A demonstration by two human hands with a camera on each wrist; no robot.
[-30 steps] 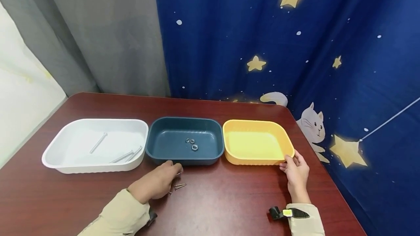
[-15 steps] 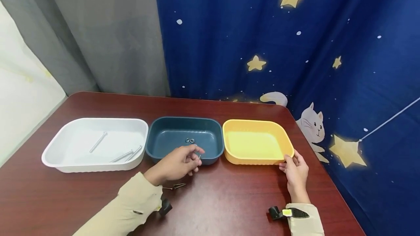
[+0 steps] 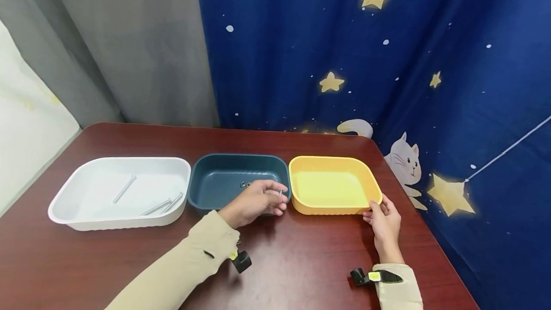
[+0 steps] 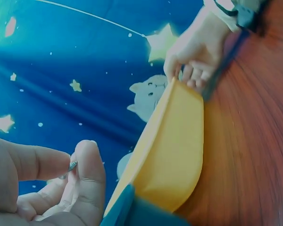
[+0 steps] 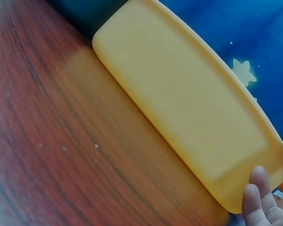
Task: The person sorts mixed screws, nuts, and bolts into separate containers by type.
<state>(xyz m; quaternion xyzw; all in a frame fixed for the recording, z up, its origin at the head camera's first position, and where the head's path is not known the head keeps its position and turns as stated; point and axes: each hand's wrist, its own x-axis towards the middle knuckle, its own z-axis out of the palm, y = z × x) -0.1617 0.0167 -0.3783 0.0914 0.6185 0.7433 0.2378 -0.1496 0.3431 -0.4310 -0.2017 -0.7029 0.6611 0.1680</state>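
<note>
My left hand (image 3: 257, 201) is over the front right part of the dark teal tray (image 3: 206, 189), pinching a small screw (image 4: 73, 165) between thumb and fingertip. In the left wrist view the screw's threaded end shows, while the rest is hidden by the fingers. My right hand (image 3: 386, 226) grips the front right corner of the yellow tray (image 3: 331, 209), with the thumb at the rim and fingers against the outer wall. Small metal nuts (image 3: 243, 184) lie in the teal tray, partly covered by my left hand.
A white tray (image 3: 107, 224) with several long bolts (image 3: 125, 189) stands at the left, in a row with the other two. My left sleeve covers most of the loose screws on the red-brown table (image 3: 301, 262). Curtains hang behind the table.
My left hand has risen from the loose screws on the table with one screw and moved right across the teal tray's front. My right hand has stayed on the yellow tray's corner.
</note>
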